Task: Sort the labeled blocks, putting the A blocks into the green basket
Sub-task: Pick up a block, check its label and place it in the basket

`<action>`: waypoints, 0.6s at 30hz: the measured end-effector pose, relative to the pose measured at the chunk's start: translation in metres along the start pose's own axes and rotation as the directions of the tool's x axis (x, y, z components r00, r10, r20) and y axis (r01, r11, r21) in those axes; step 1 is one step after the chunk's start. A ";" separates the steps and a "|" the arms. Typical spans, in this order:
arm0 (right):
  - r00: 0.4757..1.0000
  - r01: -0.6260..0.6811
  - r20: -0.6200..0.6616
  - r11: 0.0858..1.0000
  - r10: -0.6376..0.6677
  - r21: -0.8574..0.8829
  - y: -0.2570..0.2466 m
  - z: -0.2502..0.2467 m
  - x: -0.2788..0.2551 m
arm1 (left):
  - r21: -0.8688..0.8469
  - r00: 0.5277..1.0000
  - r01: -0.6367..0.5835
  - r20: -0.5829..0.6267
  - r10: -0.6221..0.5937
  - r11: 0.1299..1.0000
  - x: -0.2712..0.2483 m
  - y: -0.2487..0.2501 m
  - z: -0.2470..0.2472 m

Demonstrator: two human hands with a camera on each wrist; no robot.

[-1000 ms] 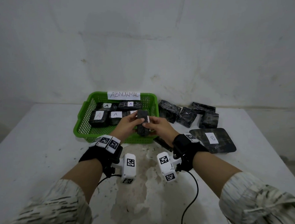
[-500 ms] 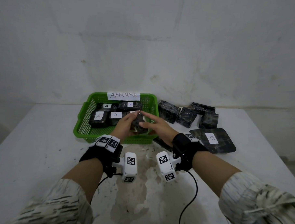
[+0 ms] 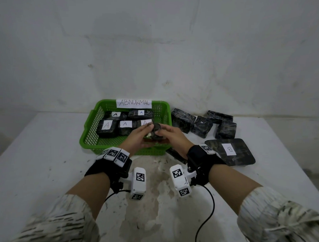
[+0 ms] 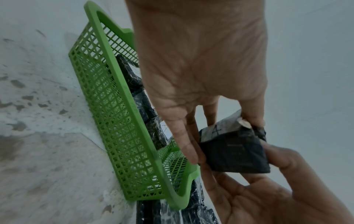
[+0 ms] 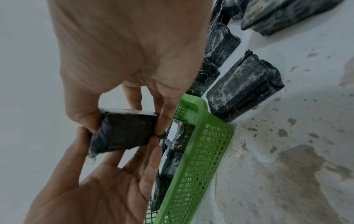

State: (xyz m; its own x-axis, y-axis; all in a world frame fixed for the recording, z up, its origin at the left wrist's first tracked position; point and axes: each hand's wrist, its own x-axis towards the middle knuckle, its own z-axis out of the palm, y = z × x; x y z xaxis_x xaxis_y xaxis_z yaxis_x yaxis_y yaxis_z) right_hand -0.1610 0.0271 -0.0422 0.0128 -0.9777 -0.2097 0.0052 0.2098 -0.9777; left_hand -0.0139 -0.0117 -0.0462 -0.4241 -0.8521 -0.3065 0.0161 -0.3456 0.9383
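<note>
The green basket (image 3: 86,136) stands at the table's back centre and holds several dark wrapped blocks with white A labels (image 3: 107,127). Over its front right part both hands hold one more dark block (image 3: 156,132). My left hand (image 3: 147,134) pinches it between thumb and fingers. My right hand (image 3: 161,134) grips its other side. In the left wrist view the held block (image 4: 233,151) shows a white label with an A (image 4: 216,128). The right wrist view shows the block's (image 5: 124,130) plain dark face just inside the basket rim (image 5: 203,115).
Several dark blocks (image 3: 201,126) lie right of the basket, their labels hidden. A flat dark slab marked B (image 3: 229,151) sits at the right, and another block (image 3: 175,154) lies under my right wrist. A paper sign reading ABNORMAL (image 3: 134,103) hangs on the basket's back wall.
The block stood upright between both hands a second ago; it is now tipped over and lower, above the basket. My right fingers spread briefly, then closed on it again.
</note>
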 end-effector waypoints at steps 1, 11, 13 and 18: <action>1.000 0.003 -0.014 1.000 -0.003 -0.006 -0.001 0.000 -0.001 | -0.001 1.000 -0.001 0.011 0.001 1.000 0.000 0.000 0.000; 0.989 -0.099 0.094 0.981 0.115 -0.165 0.001 0.001 -0.005 | 0.225 0.969 -0.100 -0.199 0.146 0.969 0.002 0.006 -0.003; 0.992 -0.096 0.062 0.979 0.109 -0.182 0.001 0.002 -0.004 | 0.168 0.960 -0.139 -0.221 0.175 0.976 0.004 0.005 -0.004; 0.988 -0.157 -0.049 0.961 0.149 -0.227 0.001 0.003 0.001 | 0.079 0.968 -0.179 -0.163 0.190 0.981 0.001 0.004 -0.001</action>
State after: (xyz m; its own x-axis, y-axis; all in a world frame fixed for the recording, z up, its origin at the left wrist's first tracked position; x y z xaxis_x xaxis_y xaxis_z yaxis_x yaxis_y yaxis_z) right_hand -0.1582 0.0261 -0.0432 -0.0354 -0.9347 -0.3536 -0.2245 0.3522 -0.9086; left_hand -0.0135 -0.0148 -0.0427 -0.2599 -0.9547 -0.1448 0.0203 -0.1554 0.9876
